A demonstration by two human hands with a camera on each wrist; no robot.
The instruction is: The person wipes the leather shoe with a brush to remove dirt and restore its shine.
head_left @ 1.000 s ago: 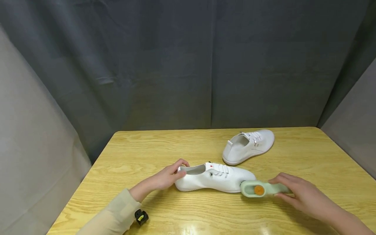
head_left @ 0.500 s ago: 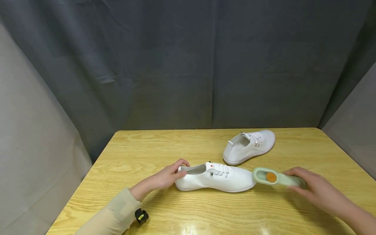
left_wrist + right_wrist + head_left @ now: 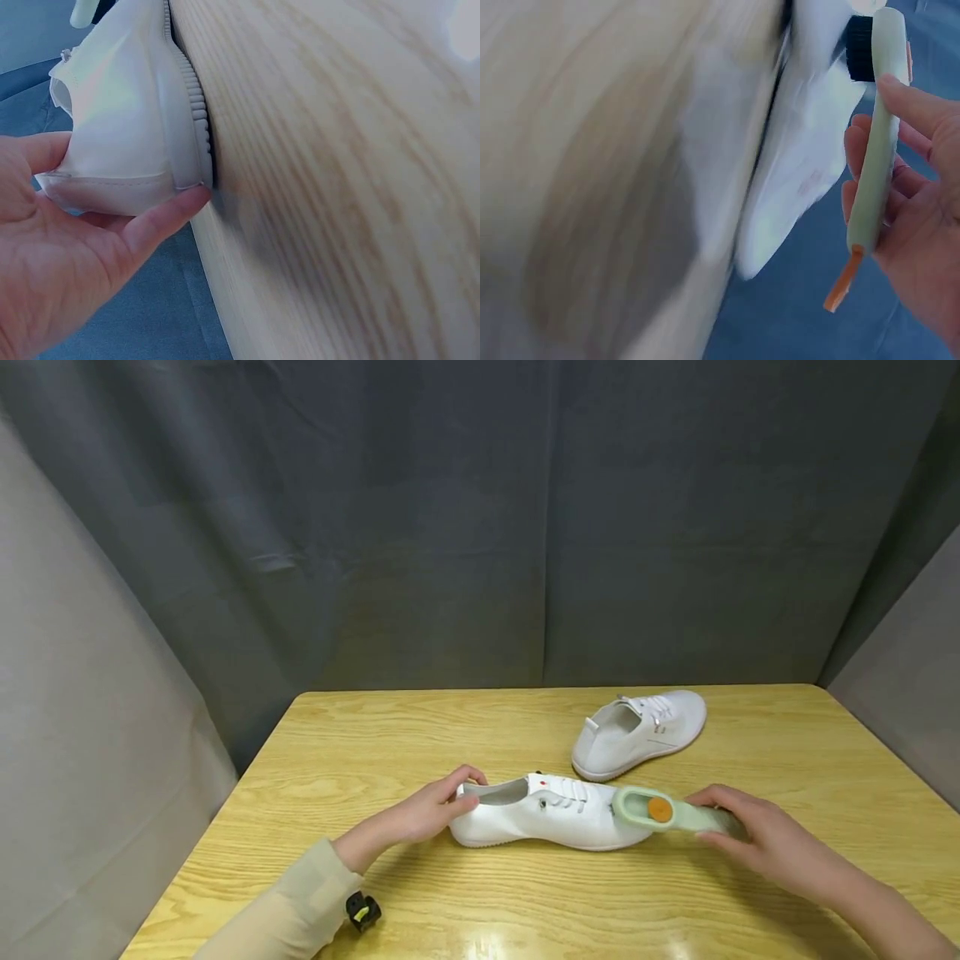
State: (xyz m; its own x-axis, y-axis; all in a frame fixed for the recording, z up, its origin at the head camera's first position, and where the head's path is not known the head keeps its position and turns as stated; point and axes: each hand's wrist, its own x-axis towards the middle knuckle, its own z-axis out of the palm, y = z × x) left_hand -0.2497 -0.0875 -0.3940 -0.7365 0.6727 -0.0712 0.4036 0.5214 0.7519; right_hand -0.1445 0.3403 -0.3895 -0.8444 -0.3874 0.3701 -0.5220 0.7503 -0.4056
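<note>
A white lace-up shoe (image 3: 585,827) stands sole-down on the table, toe to the right. My left hand (image 3: 423,817) holds it at the heel; in the left wrist view, the thumb and fingers (image 3: 161,221) spread around the heel's back (image 3: 124,112). My right hand (image 3: 772,843) grips the handle of a pale green brush (image 3: 686,815) with an orange button (image 3: 660,810). The brush head lies over the shoe's toe, its bristles mostly hidden in the head view. Dark bristles (image 3: 860,49) and an orange loop (image 3: 844,283) show in the right wrist view.
The second white shoe (image 3: 645,735) stands behind, toe pointing to the back right. A small black object with a yellow mark (image 3: 363,911) is by the left sleeve (image 3: 292,902). A dark curtain (image 3: 420,527) hangs behind the wooden table (image 3: 375,727).
The brush has moved right to the toe's tip, then back left onto the toe, higher up than one second ago. The left hand and both shoes stay in place.
</note>
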